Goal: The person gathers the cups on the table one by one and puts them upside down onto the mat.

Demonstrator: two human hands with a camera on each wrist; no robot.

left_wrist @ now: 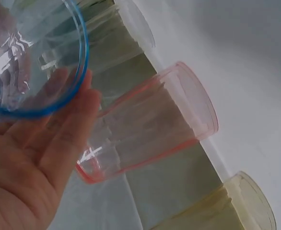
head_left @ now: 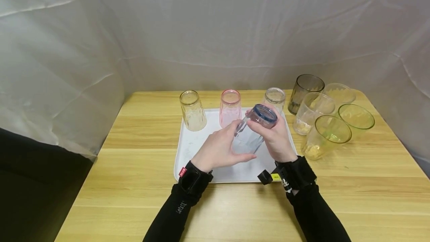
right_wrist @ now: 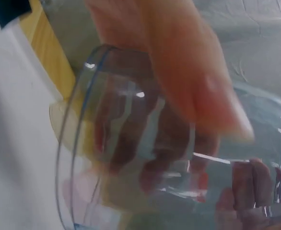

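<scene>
Both hands hold a clear blue-tinted drinking glass (head_left: 246, 141) above the tray. It is tilted, its blue-ringed base (head_left: 264, 113) up and to the right. The left hand (head_left: 218, 146) is cupped round its lower left part, near the blue rim (left_wrist: 86, 48). The right hand (head_left: 279, 141) grips the glass near the base, its thumb (right_wrist: 198, 91) across the near side and its fingers seen through the wall. Behind them, upside down, stand a yellowish glass (head_left: 193, 113), a pink glass (head_left: 230, 109) and a colourless glass (head_left: 275, 95), partly hidden by the right hand.
The white tray (head_left: 191, 160) lies on a wooden table (head_left: 141, 186). At its right stand several upright glasses: a dark grey glass (head_left: 302, 92), colourless ones (head_left: 310, 113) and greenish ones (head_left: 322, 145). Pale sheeting (head_left: 215, 29) hangs behind the table.
</scene>
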